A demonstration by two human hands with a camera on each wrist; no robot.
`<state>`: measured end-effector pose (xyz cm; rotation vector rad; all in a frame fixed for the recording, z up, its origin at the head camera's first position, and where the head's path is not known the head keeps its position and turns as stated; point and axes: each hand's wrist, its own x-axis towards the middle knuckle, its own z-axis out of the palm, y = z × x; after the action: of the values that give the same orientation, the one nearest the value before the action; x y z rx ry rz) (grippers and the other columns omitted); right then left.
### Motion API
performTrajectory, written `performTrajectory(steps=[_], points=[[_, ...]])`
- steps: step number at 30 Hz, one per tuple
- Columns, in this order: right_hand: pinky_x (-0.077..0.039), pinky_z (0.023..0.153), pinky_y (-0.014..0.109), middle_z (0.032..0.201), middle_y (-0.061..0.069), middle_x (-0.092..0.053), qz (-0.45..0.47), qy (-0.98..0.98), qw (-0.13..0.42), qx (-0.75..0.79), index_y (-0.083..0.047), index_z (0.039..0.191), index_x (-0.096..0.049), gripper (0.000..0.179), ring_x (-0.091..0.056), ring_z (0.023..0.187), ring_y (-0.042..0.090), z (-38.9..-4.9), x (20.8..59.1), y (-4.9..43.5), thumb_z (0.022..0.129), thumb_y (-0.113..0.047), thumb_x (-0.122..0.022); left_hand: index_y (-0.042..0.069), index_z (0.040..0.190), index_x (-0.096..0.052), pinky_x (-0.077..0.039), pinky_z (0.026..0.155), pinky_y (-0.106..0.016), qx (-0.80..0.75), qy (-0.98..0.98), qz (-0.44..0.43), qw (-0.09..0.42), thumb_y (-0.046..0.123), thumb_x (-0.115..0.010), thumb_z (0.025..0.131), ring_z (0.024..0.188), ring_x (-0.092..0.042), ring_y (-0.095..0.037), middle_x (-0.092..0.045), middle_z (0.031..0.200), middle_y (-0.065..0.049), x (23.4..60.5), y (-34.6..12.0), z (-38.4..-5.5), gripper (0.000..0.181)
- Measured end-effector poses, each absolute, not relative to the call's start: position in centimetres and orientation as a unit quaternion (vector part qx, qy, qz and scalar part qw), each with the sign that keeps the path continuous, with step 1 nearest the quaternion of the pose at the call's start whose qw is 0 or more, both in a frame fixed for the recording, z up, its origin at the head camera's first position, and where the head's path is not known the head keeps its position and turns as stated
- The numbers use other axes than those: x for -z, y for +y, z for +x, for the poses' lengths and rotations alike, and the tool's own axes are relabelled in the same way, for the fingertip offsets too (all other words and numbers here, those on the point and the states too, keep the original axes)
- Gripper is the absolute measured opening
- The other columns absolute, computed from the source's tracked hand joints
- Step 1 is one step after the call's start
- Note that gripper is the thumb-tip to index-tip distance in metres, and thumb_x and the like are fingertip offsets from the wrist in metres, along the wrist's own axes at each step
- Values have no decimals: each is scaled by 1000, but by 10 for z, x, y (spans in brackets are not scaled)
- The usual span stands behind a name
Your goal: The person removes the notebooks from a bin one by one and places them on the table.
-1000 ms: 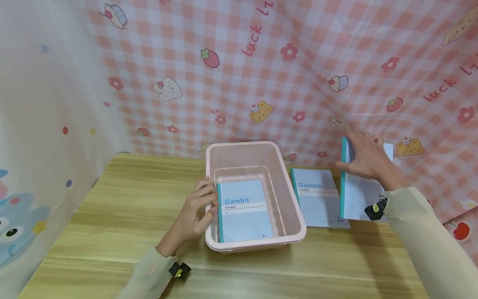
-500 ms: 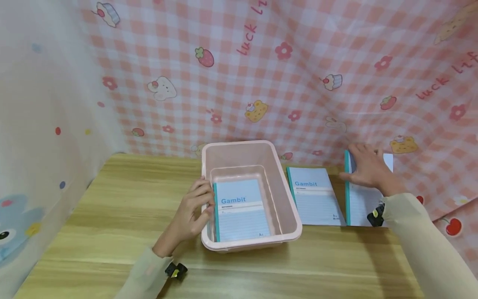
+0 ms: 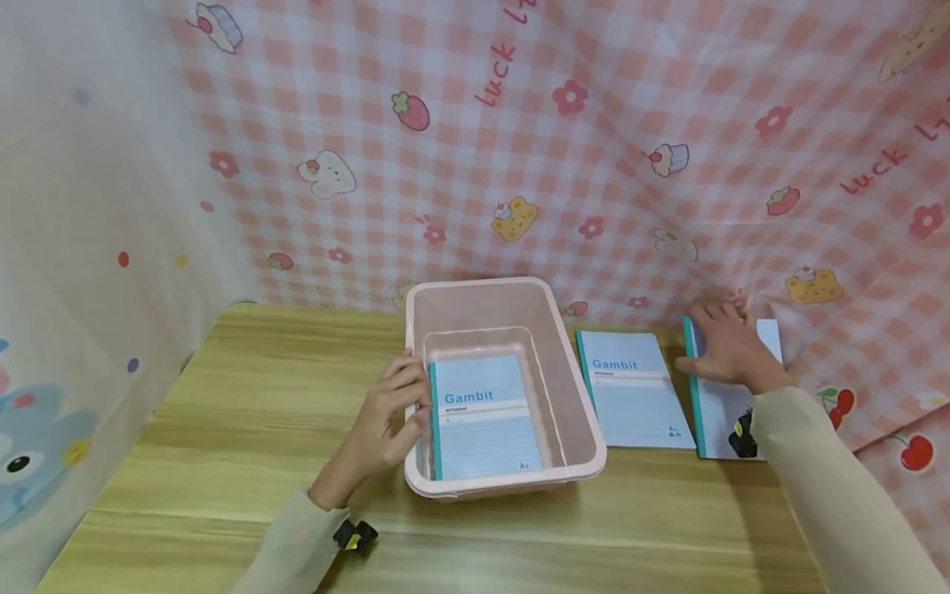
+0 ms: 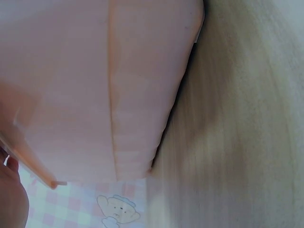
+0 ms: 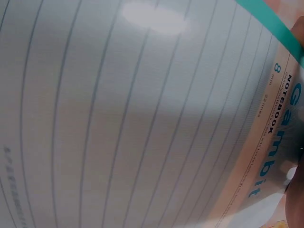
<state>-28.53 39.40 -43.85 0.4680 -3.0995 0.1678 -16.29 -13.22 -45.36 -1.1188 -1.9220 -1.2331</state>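
Right notebook (image 3: pixel 718 417), gripped at its far end by the right hand (image 3: pixel 731 348), has dropped lower and nearer since a second ago; now at table's (image 3: pixel 245 421) right end, just right of middle notebook (image 3: pixel 641 404). Bin (image 3: pixel 482 307) stands left of both, third notebook (image 3: pixel 487 433) flat inside. Left hand (image 3: pixel 389 417) grips bin's left rim. Checked cloth (image 3: pixel 445 165) hangs along far side.

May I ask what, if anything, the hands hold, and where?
The left hand grips the bin by its left rim, the right hand the rightmost notebook near its top.

Long cream sleeves (image 3: pixel 834 478) are worn with small black wrist cameras (image 3: pixel 742 441) marked in yellow.
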Motion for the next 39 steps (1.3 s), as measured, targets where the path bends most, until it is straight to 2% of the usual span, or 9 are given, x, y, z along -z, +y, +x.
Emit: performTrajectory(steps=[6, 9, 17, 21, 28, 31, 39], points=[[-8, 113, 78, 153, 33, -34, 148, -988, -11, -50, -2, 150, -35, 84, -23, 141, 57, -291, 452, 397, 86, -42, -72, 12, 68, -54, -34, 104, -46, 461, -713, -432, 304, 6, -48, 82, 92, -48, -23, -53, 79, -2, 454, -133, -165, 16], [-14, 110, 76, 150, 34, -36, 157, -987, -9, -44, -2, 148, -36, 83, -24, 140, 57, -295, 462, 397, 86, -44, -71, 13, 68, -53, -34, 101, -44, 461, -713, -432, 304, 6, -48, 82, 92, -48, -23, -52, 79, -2, 453, -134, -165, 16], [-25, 112, 74, 149, 35, -37, 159, -986, -38, -35, 1, 147, -40, 78, -33, 137, 58, -295, 473, 393, 91, -47, -66, 14, 68, -52, -32, 112, -48, 466, -720, -423, 292, 6, -49, 80, 94, -48, -23, -52, 79, -1, 454, -133, -162, 15], [-30, 110, 73, 150, 35, -36, 162, -985, -43, -37, 1, 147, -40, 75, -34, 137, 56, -294, 474, 392, 94, -47, -62, 13, 68, -53, -33, 111, -52, 464, -721, -422, 296, 6, -49, 81, 94, -49, -23, -53, 79, -1, 453, -133, -162, 15], [-28, 112, 72, 151, 29, -35, 145, -986, -58, -59, -4, 146, -42, 67, -34, 139, 53, -292, 473, 389, 97, -46, -61, 13, 69, -53, -33, 106, -47, 465, -717, -426, 297, 5, -49, 81, 94, -48, -23, -52, 79, -2, 452, -133, -163, 15], [-25, 113, 72, 153, 28, -35, 141, -985, -62, -72, -6, 146, -42, 65, -32, 140, 54, -289, 473, 387, 97, -45, -60, 13, 69, -53, -33, 108, -48, 464, -718, -426, 297, 5, -49, 81, 93, -48, -23, -52, 79, -2, 452, -134, -163, 15], [-22, 112, 75, 158, 27, -31, 141, -984, -49, -101, -10, 158, -31, 77, -27, 144, 54, -279, 469, 381, 99, -53, -56, 13, 68, -53, -33, 111, -49, 465, -714, -428, 301, 5, -49, 81, 92, -47, -22, -51, 79, -1, 452, -133, -164, 16]])
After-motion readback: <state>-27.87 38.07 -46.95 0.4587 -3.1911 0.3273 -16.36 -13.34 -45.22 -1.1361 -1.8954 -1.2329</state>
